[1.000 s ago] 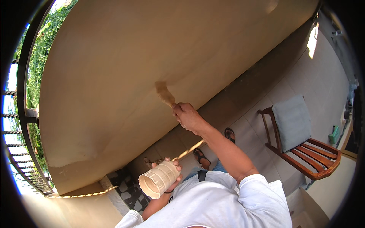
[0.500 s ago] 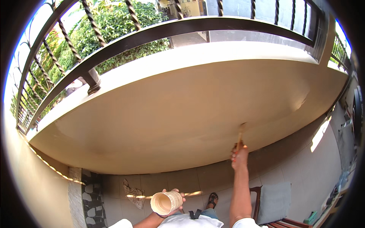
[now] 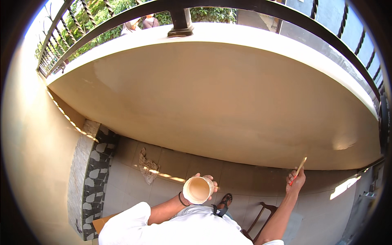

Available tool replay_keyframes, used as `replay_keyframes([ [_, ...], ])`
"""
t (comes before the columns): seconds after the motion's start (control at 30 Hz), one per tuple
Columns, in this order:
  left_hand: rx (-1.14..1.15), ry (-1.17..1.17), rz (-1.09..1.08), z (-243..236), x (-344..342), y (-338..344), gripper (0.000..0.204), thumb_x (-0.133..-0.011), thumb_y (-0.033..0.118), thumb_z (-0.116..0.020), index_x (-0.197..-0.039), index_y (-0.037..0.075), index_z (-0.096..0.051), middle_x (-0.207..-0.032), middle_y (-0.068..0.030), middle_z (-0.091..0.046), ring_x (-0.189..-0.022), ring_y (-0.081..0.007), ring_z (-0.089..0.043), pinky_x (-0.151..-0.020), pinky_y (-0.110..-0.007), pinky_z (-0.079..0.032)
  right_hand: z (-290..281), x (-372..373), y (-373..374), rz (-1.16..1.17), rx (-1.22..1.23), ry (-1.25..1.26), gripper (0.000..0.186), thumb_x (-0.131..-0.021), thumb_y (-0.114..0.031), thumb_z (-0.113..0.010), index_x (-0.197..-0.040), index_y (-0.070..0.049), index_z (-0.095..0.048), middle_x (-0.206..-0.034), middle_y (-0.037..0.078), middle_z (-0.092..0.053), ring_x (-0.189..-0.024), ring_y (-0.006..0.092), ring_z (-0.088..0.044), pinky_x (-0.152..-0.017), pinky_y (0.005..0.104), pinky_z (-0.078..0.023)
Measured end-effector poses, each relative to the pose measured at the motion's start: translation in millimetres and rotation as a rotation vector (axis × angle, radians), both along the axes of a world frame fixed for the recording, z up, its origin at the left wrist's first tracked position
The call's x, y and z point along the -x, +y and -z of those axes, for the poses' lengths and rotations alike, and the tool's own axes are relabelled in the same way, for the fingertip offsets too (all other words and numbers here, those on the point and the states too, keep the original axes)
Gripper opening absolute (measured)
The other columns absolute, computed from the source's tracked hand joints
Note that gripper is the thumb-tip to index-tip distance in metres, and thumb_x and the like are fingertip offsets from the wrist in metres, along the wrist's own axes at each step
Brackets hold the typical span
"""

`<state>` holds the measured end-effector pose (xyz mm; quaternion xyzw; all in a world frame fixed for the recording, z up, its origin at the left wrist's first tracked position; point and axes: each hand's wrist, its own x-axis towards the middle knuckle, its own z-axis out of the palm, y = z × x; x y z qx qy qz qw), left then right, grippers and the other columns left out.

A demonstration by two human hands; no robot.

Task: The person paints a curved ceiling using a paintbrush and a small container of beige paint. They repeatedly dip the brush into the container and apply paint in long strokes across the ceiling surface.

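My left hand (image 3: 213, 184) is wrapped round a cream-coloured plastic cup (image 3: 187, 191), with beige liquid, apparently paint, inside. The cup stays low in front of my white shirt, its mouth facing up. My right hand (image 3: 297, 178) grips a small paintbrush (image 3: 302, 163) with a reddish part near its lower end. The brush points up toward the lower part of the beige wall (image 3: 204, 102); I cannot tell whether its tip touches the surface. Shiny patches show at the wall's right and upper left.
A dark metal railing (image 3: 180, 22) runs along the white ledge (image 3: 228, 32). A crumpled cloth (image 3: 148, 166) lies on the tiled floor (image 3: 126, 179), beside a stone-patterned step (image 3: 94, 179). Near my right arm stands a wooden chair (image 3: 267, 208). Two people (image 3: 131, 27) are beyond the railing.
My view has shifted, showing more of the left side. The right hand and brush have moved down and right along the wall. The cup remains in my left hand, now tipped more upright.
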<state>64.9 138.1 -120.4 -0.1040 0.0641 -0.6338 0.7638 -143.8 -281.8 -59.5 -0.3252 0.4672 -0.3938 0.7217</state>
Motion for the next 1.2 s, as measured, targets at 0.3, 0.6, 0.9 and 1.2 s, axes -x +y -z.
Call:
replay_keyframes([
  [0.3,0.05,-0.031,0.035,7,-21,17,0.058,-0.109,0.052,-0.047,-0.141,0.004,-0.055,-0.137,-0.0267,-0.06,-0.132,-0.0444,-0.059,-0.093,-0.061,-0.062,44,33,155,-0.179,0.324,0.708,0.032,-0.098,-0.001,-0.055,-0.13,-0.001,-0.055,-0.073,0.004,-0.06,-0.05,0.0102,-0.05,-0.041,0.0267,-0.038],
  [0.6,-0.053,-0.073,0.092,12,-57,63,0.057,-0.109,0.05,-0.045,-0.136,0.002,-0.057,-0.132,-0.0253,-0.064,-0.126,-0.043,-0.064,-0.088,-0.059,-0.062,-9,-12,270,-0.301,0.123,-0.113,0.052,-0.081,0.006,-0.072,-0.132,0.005,-0.063,-0.09,0.009,-0.067,-0.075,0.0197,-0.068,-0.066,0.0324,-0.06],
  [0.9,-0.07,-0.064,0.141,21,-68,93,0.057,-0.109,0.051,-0.044,-0.136,0.003,-0.059,-0.134,-0.0244,-0.064,-0.126,-0.041,-0.064,-0.09,-0.058,-0.061,-22,-33,300,-0.142,0.379,0.571,0.056,-0.107,-0.043,-0.063,-0.145,-0.001,-0.061,-0.092,0.0,-0.063,-0.071,0.0078,-0.055,-0.059,0.0226,-0.042],
  [1.2,-0.064,-0.057,0.088,10,-66,95,0.055,-0.109,0.051,-0.046,-0.134,0.004,-0.06,-0.132,-0.024,-0.065,-0.125,-0.0405,-0.065,-0.091,-0.059,-0.061,3,-27,298,0.172,-0.037,0.163,0.063,-0.099,-0.068,-0.06,-0.12,-0.009,-0.062,-0.105,0.009,-0.07,-0.093,0.0184,-0.067,-0.075,0.0316,-0.055],
])
